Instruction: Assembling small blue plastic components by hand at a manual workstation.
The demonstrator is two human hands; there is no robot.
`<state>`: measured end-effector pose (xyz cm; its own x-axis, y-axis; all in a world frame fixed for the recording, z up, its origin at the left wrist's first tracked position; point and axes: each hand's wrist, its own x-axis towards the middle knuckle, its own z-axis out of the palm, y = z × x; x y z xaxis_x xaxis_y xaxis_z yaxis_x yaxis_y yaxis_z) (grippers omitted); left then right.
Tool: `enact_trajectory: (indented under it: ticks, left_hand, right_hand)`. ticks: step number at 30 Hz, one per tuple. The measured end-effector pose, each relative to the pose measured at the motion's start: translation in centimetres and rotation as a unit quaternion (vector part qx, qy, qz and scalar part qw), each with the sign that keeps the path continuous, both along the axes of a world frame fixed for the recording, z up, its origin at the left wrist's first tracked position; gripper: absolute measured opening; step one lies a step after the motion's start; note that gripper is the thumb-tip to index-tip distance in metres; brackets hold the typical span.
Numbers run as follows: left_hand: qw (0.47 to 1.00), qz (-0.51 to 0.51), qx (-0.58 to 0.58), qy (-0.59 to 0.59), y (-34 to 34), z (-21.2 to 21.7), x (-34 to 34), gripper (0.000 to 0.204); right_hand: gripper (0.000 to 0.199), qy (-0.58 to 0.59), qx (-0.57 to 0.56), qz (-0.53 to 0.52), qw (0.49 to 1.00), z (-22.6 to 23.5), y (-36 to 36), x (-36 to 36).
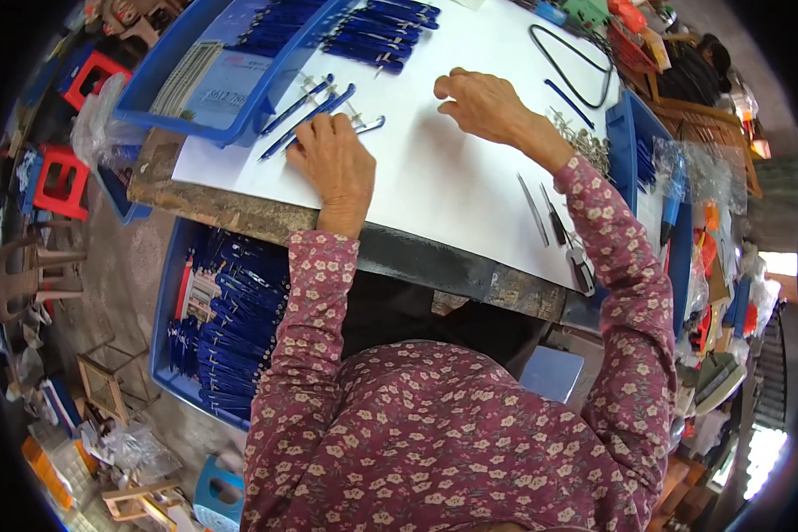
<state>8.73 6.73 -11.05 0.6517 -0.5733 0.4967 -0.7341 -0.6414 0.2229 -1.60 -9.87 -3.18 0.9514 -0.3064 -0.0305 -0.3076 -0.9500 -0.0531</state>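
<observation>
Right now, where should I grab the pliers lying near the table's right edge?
Take the pliers by their paired handles, coming from above with the right hand. They lie flat on the white sheet, so only the top faces are free; which end is the handles is hard to tell.

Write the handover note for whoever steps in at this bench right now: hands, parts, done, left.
Left hand: flat on the white sheet, fingers on a few loose blue pens; no firm grip visible.
Right hand: palm down on the sheet, fingers curled, holding nothing I can see.
Parts: small pile of metal clips by the right wrist; pliers at the near edge.
Done: a row of blue pens lies at the far edge.
Left: the loose pens; a floor bin of pens below.
</observation>
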Motion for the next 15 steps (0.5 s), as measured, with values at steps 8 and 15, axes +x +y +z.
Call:
enact_trajectory:
  ticks: [8, 15]
  left_hand:
    - [0.994, -0.093, -0.017, -0.050, 0.2, -1.1, 0.5, 0.016]
    - [0.970, -0.188, -0.107, 0.109, -0.3, -0.7, -0.3, 0.017]
  right_hand:
    - [0.016, -0.005, 0.103, -0.044, 0.994, -0.2, -1.0, -7.4]
    - [0.014, -0.148, 0.115, -0.106, 0.977, 0.7, -2.2, -13.5]
